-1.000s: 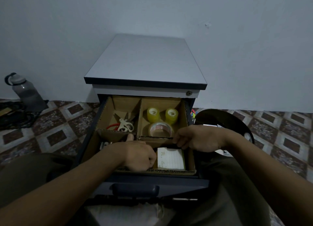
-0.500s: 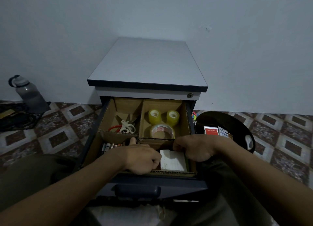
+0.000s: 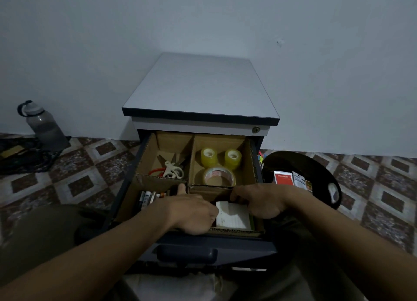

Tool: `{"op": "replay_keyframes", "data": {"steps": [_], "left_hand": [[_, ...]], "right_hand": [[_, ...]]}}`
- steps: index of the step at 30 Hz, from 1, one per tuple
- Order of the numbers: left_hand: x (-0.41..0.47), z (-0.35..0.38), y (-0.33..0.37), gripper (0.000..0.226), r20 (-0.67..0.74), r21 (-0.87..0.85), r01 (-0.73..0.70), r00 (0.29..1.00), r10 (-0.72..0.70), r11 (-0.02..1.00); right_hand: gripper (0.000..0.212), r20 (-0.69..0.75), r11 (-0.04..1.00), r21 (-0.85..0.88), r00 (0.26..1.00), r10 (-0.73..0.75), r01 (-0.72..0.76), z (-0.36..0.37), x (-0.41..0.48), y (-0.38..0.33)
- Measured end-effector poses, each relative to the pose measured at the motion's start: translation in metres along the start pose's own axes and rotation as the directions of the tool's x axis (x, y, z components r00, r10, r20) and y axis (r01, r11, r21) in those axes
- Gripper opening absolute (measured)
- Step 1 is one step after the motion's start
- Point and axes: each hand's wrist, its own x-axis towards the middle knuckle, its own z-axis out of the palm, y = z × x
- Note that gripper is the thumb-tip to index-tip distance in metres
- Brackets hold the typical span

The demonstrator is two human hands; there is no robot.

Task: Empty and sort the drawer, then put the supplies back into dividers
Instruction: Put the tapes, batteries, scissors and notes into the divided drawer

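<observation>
The drawer (image 3: 203, 244) stands pulled out, lined with cardboard dividers (image 3: 189, 165). A white notepad (image 3: 233, 216) lies in the front right compartment. My left hand (image 3: 191, 212) curls at the pad's left edge with its thumb up against the divider junction; its fingertips are hidden. My right hand (image 3: 259, 201) curls over the pad's far right corner. Scissors (image 3: 172, 169) lie in the back left compartment. Two yellow tape rolls (image 3: 209, 157) and a clear tape roll (image 3: 218, 176) sit back right. Pens (image 3: 149, 198) fill the front left.
A black round tray (image 3: 316, 165) with small packets (image 3: 284, 177) lies on the tiled floor right of the cabinet (image 3: 200, 90). A grey water bottle (image 3: 42, 126) stands at the left wall beside dark cables. My knees flank the drawer.
My right hand has slid back from the cross divider onto the notepad's far corner. My left hand has stayed at the pad's left edge.
</observation>
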Motion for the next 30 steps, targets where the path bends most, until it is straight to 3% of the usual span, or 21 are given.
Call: {"op": "replay_keyframes", "data": {"steps": [5,10,15,18,21,26,30], "left_hand": [[-0.001,0.007,-0.002,0.025,-0.099,-0.025,-0.003,0.995,0.001,1.000],[-0.009,0.011,-0.010,0.018,-0.229,-0.197,-0.021,0.973,-0.025,0.980],[-0.031,0.000,-0.017,0.041,-0.268,-0.335,-0.043,0.962,-0.052,0.941],[-0.042,-0.001,-0.020,0.044,-0.329,-0.324,-0.078,0.944,-0.035,0.943],[-0.054,0.003,-0.026,0.045,-0.405,-0.302,-0.074,0.913,-0.058,0.950],[-0.076,0.019,-0.046,0.060,-0.467,-0.315,0.037,0.864,-0.189,0.948],[-0.092,0.046,-0.057,0.062,-0.541,-0.317,0.049,0.811,-0.223,0.947]], "right_hand": [[0.056,-0.004,0.999,0.038,1.000,-0.011,0.012,0.002,-0.002,0.001],[0.050,-0.031,0.993,0.117,0.999,-0.028,0.031,-0.001,-0.003,0.004],[0.045,-0.078,0.978,0.208,0.997,-0.013,0.029,-0.010,-0.006,0.001],[0.043,-0.181,0.981,0.193,0.983,0.012,0.023,-0.011,-0.012,-0.005],[0.047,-0.333,0.963,0.264,0.942,0.035,0.057,0.000,-0.019,-0.014],[0.054,-0.587,0.878,0.410,0.808,0.047,0.247,0.042,-0.025,-0.037],[0.055,-0.697,0.881,0.350,0.716,0.018,0.318,0.077,-0.028,-0.051]]}}
